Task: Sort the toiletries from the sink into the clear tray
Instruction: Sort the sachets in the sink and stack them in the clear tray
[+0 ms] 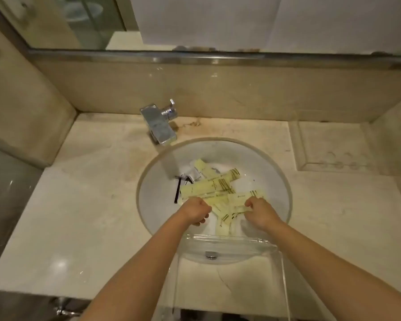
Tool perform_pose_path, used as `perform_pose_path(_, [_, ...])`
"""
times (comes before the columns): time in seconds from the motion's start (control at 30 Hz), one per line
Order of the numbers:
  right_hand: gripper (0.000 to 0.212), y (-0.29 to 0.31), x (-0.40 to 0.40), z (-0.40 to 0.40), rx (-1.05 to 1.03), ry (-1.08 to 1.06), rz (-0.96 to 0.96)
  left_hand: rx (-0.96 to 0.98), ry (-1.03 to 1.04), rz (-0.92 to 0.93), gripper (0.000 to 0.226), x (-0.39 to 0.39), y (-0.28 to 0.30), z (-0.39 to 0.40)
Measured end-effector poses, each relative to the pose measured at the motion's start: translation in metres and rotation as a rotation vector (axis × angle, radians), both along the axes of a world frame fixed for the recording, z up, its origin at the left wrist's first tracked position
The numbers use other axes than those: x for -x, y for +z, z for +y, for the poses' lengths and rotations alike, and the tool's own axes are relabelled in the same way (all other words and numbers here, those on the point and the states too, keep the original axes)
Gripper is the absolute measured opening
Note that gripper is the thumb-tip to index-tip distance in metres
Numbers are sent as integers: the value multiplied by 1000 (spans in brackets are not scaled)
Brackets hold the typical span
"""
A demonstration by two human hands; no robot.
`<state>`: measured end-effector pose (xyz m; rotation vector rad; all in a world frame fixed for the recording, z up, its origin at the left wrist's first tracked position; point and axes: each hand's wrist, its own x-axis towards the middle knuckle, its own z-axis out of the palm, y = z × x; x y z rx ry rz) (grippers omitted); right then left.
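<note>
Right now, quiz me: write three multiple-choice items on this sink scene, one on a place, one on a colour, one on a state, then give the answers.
1. Where is the clear tray?
A. on the counter's near edge, overlapping the sink
B. behind the faucet
C. on the floor

2. What colour are most packets in the sink?
A. blue
B. pale yellow
C. red

3. What are the hands doing?
A. resting flat on the counter
B. turning the faucet
C. closed on packets in the basin

Answers:
1. A, its clear walls sit over the sink's near rim.
2. B, the pile is pale yellow; a black razor lies beside it.
3. C, the left hand and the right hand both have fingers curled on packets.
</note>
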<state>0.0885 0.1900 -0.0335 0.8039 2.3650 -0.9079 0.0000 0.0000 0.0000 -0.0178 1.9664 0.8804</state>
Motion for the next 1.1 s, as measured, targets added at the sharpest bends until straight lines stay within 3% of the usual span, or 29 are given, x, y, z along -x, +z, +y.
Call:
perform_pose_path(0.17, [59,-25,6,16,-255,283,-124,165,-133,-199,32,-1,-35,26])
perform_pose_path(0.3, [75,-47,8,18,-361,437,-128,138,-194,-289,36,-6,-54,43])
perform_pose_path(0.47, [58,-67,15,14,-480,526,-51,88,-137,-246,12,-12,-67,67])
perform_pose_path(0.6, [32,-70,20,10,-510,522,2,95,2,-177,11,-9,-66,72])
perform_pose_path(0.7, [21,-61,20,14,-337,373,63,52,90,-188,18,-1,-54,65])
perform_pose_path(0.8, [21,-46,19,22,89,18,38,0,174,-171,26,11,-35,55])
perform_pose_path(0.87, [24,-36,16,22,257,-163,39,-29,204,-189,30,17,-23,49])
perform_pose_path(1.0, [28,-14,14,17,384,-299,74,-28,185,-189,47,22,-6,34])
perform_pose_path(1.1, [17,3,12,14,419,-379,165,-44,153,-166,39,20,5,23])
